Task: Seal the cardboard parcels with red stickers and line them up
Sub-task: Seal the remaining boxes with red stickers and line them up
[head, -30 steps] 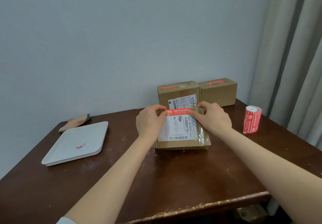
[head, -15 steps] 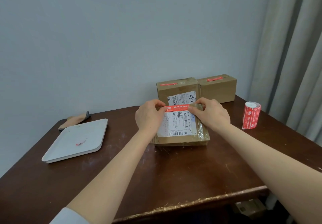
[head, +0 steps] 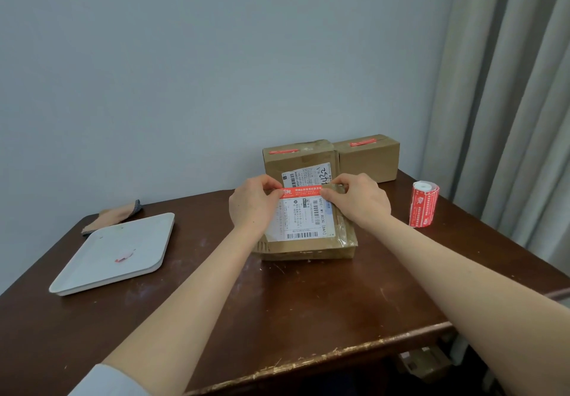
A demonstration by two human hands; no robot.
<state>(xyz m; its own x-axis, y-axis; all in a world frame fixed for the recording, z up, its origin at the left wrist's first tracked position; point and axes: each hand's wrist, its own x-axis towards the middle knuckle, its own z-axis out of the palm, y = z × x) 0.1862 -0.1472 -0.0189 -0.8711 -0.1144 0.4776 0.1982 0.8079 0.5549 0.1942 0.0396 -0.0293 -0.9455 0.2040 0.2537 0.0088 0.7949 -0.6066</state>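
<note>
A flat parcel (head: 308, 246) lies label-up in front, a red sticker (head: 301, 192) stretched across its far edge. Behind it a labelled parcel (head: 297, 163) and a plain parcel (head: 368, 161) stand side by side, each stickered red on top. The sticker roll (head: 424, 204) stands upright at right.

Plain packing room: parcels (head: 298, 161), table (head: 308, 318), curtain (head: 509, 87)

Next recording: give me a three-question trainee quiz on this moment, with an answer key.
1. True or false: the left hand and right hand each hold one end of the red sticker.
2. How many parcels at the back already carry a red sticker?
3. The sticker roll stands: A) on the white tray; B) on the table, right of the flat parcel; C) atop a back parcel.
Key: 1 true; 2 two; 3 B.
</note>
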